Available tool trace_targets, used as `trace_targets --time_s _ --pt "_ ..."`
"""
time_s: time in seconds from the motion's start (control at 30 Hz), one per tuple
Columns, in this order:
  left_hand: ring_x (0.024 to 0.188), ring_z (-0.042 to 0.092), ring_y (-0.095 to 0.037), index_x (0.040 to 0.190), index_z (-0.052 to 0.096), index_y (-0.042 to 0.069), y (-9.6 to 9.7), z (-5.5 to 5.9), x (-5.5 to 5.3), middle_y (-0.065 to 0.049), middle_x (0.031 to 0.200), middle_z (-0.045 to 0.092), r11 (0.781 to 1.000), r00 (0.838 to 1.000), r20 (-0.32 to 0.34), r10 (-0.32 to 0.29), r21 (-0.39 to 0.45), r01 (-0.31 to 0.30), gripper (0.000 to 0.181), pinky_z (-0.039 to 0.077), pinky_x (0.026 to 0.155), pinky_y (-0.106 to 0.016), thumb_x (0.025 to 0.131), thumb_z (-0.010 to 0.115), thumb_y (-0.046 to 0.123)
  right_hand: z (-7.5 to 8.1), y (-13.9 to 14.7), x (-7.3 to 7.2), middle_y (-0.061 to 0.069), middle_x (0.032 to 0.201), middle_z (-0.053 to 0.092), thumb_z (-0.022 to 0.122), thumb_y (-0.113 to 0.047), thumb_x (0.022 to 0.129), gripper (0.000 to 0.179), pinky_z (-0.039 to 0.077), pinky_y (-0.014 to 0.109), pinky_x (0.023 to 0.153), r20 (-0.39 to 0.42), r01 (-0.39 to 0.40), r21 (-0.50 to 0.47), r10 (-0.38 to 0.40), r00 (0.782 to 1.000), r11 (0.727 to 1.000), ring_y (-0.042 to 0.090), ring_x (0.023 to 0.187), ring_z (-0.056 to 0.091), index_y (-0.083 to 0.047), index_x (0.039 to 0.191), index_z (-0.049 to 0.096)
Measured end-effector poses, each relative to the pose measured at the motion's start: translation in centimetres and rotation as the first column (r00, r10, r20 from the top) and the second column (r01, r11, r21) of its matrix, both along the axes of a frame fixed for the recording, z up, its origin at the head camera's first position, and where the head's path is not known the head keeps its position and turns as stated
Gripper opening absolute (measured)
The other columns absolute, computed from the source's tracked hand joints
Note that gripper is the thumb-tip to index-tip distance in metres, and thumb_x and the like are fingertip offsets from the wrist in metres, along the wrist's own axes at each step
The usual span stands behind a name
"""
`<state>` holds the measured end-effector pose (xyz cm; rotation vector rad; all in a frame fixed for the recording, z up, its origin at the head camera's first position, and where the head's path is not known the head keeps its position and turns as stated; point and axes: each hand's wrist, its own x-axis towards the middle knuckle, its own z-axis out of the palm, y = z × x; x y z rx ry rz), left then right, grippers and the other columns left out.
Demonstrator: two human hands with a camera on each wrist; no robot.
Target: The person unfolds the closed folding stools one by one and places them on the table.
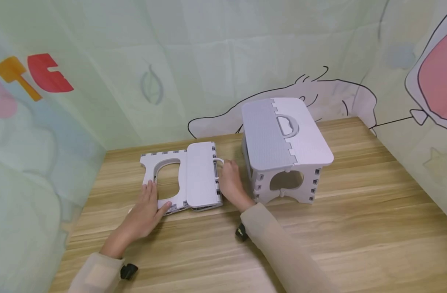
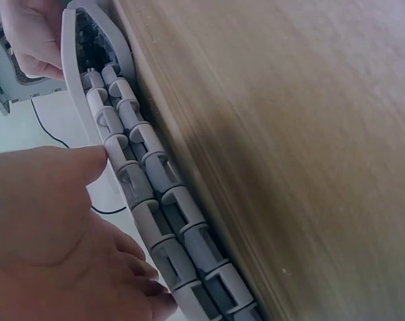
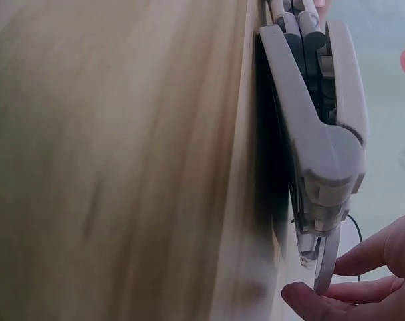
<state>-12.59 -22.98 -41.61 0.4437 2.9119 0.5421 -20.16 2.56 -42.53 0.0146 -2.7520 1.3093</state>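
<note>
A white folding stool (image 1: 201, 175) lies folded flat on the wooden table, its oval leg opening toward the left. My left hand (image 1: 145, 213) rests on the leg end, fingers extended over the frame and thumb at the near edge. In the left wrist view that thumb touches the hinged side (image 2: 156, 174) of the stool. At the seat's right edge, my right hand (image 1: 232, 183) grips the carry handle (image 1: 219, 160). Thumb and fingers pinch that thin handle (image 3: 328, 261) in the right wrist view.
A second folding stool (image 1: 285, 134), grey and white, stands unfolded just right of my right hand. The wooden table (image 1: 355, 228) runs back to a printed cloth backdrop (image 1: 194, 61), which also hangs along both sides.
</note>
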Motion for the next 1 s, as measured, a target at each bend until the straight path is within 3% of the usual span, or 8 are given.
trace_targets --time_s 0.5,0.73,1.0 --pt "0.144 -0.001 -0.054 0.147 0.007 -0.023 -0.5 -0.9 0.3 -0.041 0.155 -0.001 0.999 0.999 -0.032 0.039 -0.035 -0.040 0.089 0.011 0.116 -0.065 0.106 0.041 0.048 -0.3 0.2 -0.4 0.025 0.092 0.060 0.063 0.009 0.090 0.008 0.055 0.046 0.084 -0.067 0.035 0.011 -0.035 0.997 0.999 0.038 0.090 0.062 0.015 0.094 0.065" --pt "0.145 -0.001 -0.052 0.149 0.004 -0.021 -0.9 -1.1 0.3 -0.038 0.157 -0.002 0.999 0.999 -0.020 0.045 -0.007 -0.045 0.094 0.011 0.117 -0.063 0.104 0.045 0.051 -0.1 0.3 -0.5 0.026 0.092 0.062 0.063 0.008 0.090 0.006 0.055 0.047 0.084 -0.055 0.041 -0.015 -0.042 0.998 0.999 0.040 0.092 0.063 0.014 0.092 0.065" --pt "0.145 0.014 -0.051 0.148 0.030 -0.015 -1.5 -0.7 0.5 -0.034 0.158 0.013 1.000 0.998 -0.067 0.010 0.002 -0.010 0.089 0.023 0.112 -0.066 0.098 0.057 0.054 -0.2 0.4 -0.7 0.026 0.090 0.063 0.060 0.013 0.089 0.006 0.055 0.047 0.083 -0.060 0.044 -0.007 -0.045 0.997 0.999 0.040 0.090 0.063 0.013 0.091 0.065"
